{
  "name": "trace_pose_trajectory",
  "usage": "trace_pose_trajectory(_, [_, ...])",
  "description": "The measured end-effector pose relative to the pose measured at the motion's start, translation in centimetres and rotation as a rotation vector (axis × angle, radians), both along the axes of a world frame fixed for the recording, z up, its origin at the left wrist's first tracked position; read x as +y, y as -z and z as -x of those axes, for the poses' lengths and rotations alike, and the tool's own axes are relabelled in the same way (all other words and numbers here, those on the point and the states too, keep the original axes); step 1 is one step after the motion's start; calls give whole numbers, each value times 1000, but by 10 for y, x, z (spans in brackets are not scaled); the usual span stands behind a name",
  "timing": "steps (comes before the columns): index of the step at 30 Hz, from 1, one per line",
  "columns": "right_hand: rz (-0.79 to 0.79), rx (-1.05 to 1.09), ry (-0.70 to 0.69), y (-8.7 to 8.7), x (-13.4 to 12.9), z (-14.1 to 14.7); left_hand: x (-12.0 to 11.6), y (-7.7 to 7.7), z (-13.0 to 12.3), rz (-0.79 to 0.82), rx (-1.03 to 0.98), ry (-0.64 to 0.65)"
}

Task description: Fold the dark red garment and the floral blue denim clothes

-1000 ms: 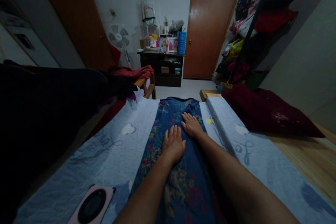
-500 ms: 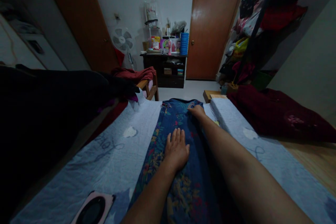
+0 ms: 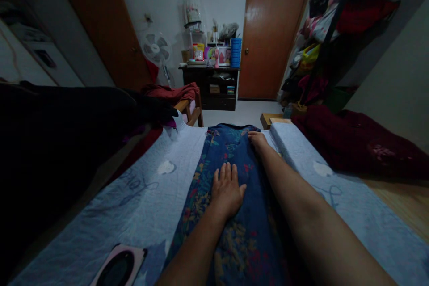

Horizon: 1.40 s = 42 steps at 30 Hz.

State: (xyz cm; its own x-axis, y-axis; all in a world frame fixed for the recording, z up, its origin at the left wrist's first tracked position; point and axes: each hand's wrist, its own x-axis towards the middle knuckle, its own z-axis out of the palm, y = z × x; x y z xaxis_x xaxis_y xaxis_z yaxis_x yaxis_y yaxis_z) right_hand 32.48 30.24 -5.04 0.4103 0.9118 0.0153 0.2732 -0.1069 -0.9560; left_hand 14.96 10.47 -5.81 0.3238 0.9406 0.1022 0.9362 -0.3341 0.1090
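Note:
A dark blue garment [image 3: 231, 149] with a printed flower pattern lies lengthwise on the bed, its far end near the bed's edge. My left hand [image 3: 228, 191] rests flat on the middle of it, fingers stretched forward and thumb out to the side. Farther off, my right hand [image 3: 258, 140] is at the garment's far right edge, its fingers bent together on the cloth, which they appear to pinch. Along the right side, my forearm partly covers the garment.
Under the garment spreads a light blue patterned sheet [image 3: 134, 201]. A pink and black device [image 3: 119, 266] lies at the near left. Dark clothing [image 3: 67, 143] is heaped on the left, and a maroon cushion [image 3: 355, 143] sits on the right. Beyond stand a fan [image 3: 156, 48] and a cabinet [image 3: 208, 98].
My right hand has shifted a little to the right along the garment's far edge, and the cloth there looks flatter. My left hand stays on the cloth, thumb slightly more spread.

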Motion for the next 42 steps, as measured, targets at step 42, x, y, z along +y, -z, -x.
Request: trace_pose_trajectory(42, [36, -1111, -365, -11, -86, 44, 0, -4, -3, 53, -40, -38])
